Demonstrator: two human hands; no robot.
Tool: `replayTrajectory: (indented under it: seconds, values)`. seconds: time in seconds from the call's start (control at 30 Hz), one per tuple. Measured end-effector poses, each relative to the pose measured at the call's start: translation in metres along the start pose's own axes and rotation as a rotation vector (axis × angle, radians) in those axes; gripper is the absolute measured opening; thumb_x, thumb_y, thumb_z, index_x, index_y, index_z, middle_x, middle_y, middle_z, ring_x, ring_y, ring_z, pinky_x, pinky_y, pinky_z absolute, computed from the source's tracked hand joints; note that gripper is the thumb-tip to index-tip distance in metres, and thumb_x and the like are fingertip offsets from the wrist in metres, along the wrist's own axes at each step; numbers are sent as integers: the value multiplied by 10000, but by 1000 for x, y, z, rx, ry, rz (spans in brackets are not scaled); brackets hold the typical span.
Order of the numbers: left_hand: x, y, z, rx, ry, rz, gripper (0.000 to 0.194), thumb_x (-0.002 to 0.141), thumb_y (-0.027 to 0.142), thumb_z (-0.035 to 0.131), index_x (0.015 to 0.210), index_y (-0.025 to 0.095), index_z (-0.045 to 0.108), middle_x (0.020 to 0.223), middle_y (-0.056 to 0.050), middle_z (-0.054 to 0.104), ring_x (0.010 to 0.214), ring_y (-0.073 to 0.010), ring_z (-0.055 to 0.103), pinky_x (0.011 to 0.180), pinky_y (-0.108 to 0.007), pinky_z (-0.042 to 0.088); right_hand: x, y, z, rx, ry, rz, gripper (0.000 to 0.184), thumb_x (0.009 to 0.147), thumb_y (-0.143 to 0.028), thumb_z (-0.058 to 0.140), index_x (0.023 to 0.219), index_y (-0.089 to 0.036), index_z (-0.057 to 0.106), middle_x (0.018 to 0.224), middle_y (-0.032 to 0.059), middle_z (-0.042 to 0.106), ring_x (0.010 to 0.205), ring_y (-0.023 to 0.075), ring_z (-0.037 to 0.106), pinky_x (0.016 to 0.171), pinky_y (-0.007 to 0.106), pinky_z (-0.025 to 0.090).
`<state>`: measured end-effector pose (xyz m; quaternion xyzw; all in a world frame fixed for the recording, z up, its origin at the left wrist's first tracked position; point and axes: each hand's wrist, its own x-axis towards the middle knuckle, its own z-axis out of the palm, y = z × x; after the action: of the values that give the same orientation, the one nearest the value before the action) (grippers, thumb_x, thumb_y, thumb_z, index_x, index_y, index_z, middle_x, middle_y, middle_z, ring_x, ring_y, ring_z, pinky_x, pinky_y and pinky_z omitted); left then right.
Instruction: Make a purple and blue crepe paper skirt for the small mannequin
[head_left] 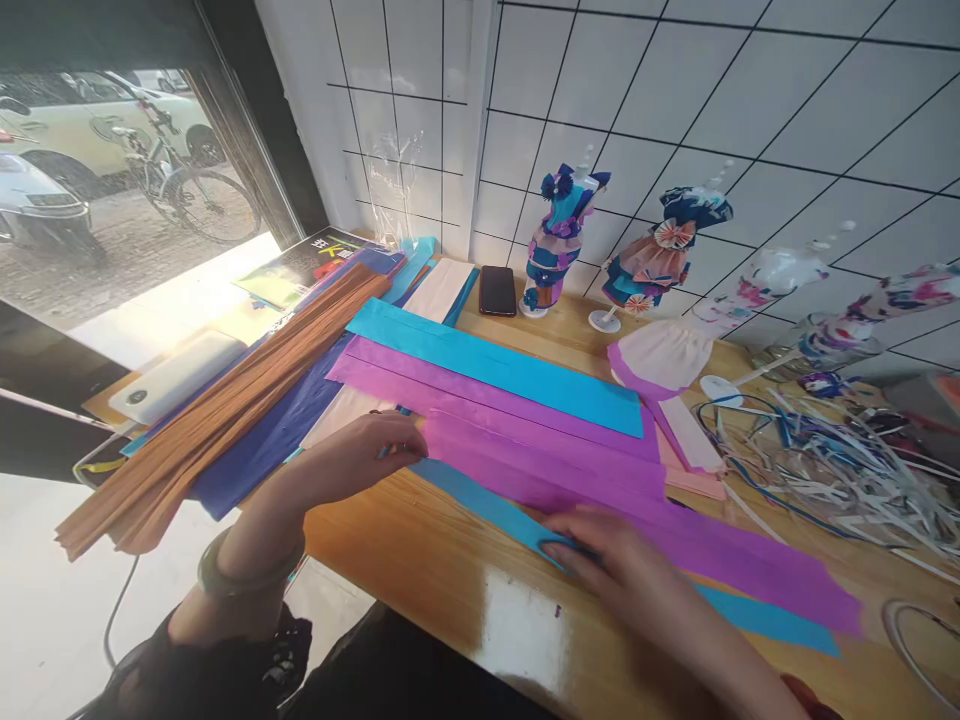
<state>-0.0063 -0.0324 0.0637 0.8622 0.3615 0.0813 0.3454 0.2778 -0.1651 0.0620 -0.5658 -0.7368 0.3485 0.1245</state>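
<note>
A long purple crepe paper sheet (547, 465) lies across the wooden table in front of me, with a blue crepe paper strip (480, 500) showing along its near edge. My left hand (375, 452) pinches the left end of these layers between thumb and fingertips. Farther along the near edge, my right hand (600, 548) has its thumb and fingers closed on the blue strip; a dark patch between the fingers cannot be made out. Behind the sheet lie another purple piece (450, 385) and a flat turquoise strip (495, 365).
Brown pleated crepe paper (255, 390) and dark blue paper (262, 450) lie at left. A phone (498, 291) rests near the tiled wall. Paper-dressed forms (556, 245) stand on white bases. Shredded strips (817, 480) pile up at right. The table's front edge (420, 620) is near me.
</note>
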Motion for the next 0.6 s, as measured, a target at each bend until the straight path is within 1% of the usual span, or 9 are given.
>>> replayTrajectory:
  seconds: [0.07, 0.13, 0.2, 0.3, 0.33, 0.47, 0.53, 0.6]
  values:
    - [-1, -6, 3, -8, -27, -98, 224, 870, 345, 444, 884, 230, 636, 860, -5, 635, 741, -125, 562, 711, -250, 424, -14, 10, -2, 43, -28, 98, 294, 921, -394, 402, 838, -245, 641, 821, -1, 693, 741, 166, 627, 669, 261, 495]
    - [-1, -10, 7, -7, -39, -180, 227, 846, 368, 469, 889, 233, 647, 850, -4, 645, 731, -133, 564, 679, -250, 424, -29, 23, -2, 67, -34, 179, 316, 915, -416, 397, 825, -247, 649, 797, -6, 699, 737, 174, 643, 644, 246, 503]
    - [2, -13, 11, -3, -47, -212, 230, 830, 376, 479, 868, 234, 656, 834, -3, 652, 734, -143, 565, 662, -253, 419, -43, 37, -1, 56, 14, 229, 309, 897, -431, 423, 849, -247, 667, 835, 1, 713, 779, 196, 658, 668, 248, 517]
    - [7, -12, 18, 19, -33, -185, 236, 834, 357, 454, 832, 227, 652, 813, -6, 650, 731, -151, 561, 662, -264, 411, -63, 60, -1, 5, 99, 296, 302, 860, -459, 476, 837, -246, 687, 851, 12, 724, 792, 222, 669, 665, 257, 537]
    - [9, -12, 19, 36, -20, -171, 235, 837, 344, 446, 822, 225, 647, 805, -6, 646, 730, -151, 558, 666, -268, 408, -69, 68, -1, -17, 146, 320, 303, 854, -467, 483, 838, -248, 692, 853, 13, 726, 796, 226, 671, 667, 262, 542]
    - [15, -11, 24, 82, 2, -133, 221, 840, 302, 433, 800, 221, 635, 778, -1, 635, 728, -150, 542, 665, -267, 393, -88, 95, -3, -65, 294, 361, 309, 826, -485, 511, 851, -246, 706, 880, 21, 734, 823, 237, 679, 675, 277, 557]
    - [17, -13, 25, 89, -7, -136, 222, 838, 299, 432, 791, 224, 636, 773, 0, 636, 718, -150, 538, 653, -264, 388, -92, 104, -4, -77, 349, 386, 315, 802, -500, 530, 829, -243, 712, 880, 21, 740, 830, 243, 686, 668, 280, 563]
    - [18, -14, 25, 95, -16, -142, 226, 838, 302, 431, 790, 227, 639, 782, 0, 642, 716, -150, 538, 651, -263, 388, -94, 108, -5, -72, 375, 413, 314, 784, -507, 545, 817, -244, 714, 872, 15, 744, 829, 240, 690, 670, 277, 567]
